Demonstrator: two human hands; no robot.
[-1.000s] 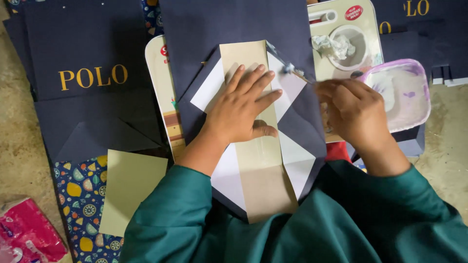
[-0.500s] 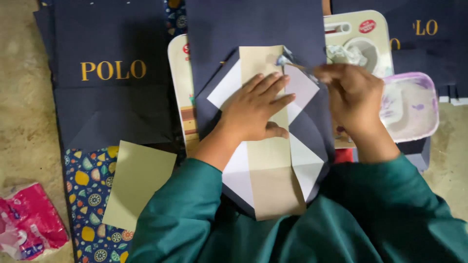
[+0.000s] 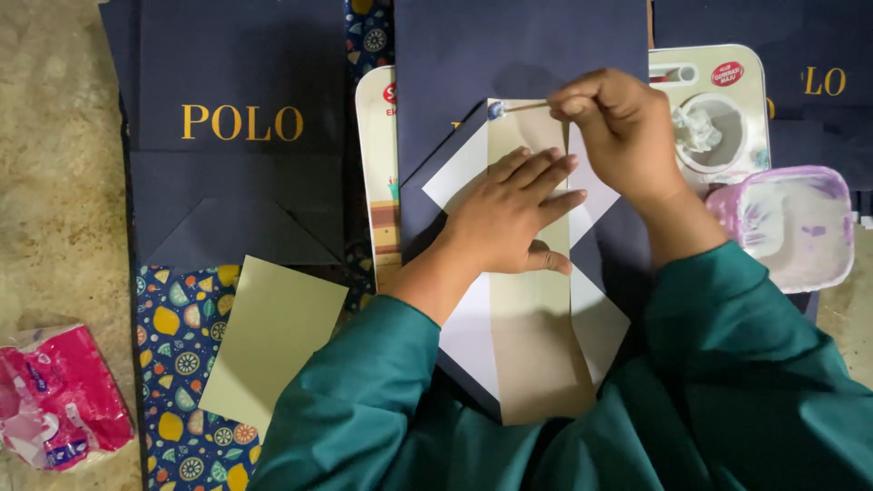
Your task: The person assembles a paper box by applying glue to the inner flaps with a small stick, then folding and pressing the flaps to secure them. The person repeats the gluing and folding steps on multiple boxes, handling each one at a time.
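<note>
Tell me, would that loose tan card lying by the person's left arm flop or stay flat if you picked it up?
The tan card looks thin and lies flat on the patterned cloth, so it is probably light and would bend a little. Its straight edges suggest some stiffness, more like card than tissue. A push would likely slide it easily.

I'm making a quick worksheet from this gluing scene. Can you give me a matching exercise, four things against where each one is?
1. left hand
2. right hand
3. pink wrapper
4. plastic tub

A. lying far left on the floor
B. pressed flat on the tan strip
C. to the right, beside the right forearm
D. holding a thin stick at the strip's top

Pairs: 1-B, 2-D, 3-A, 4-C
</note>
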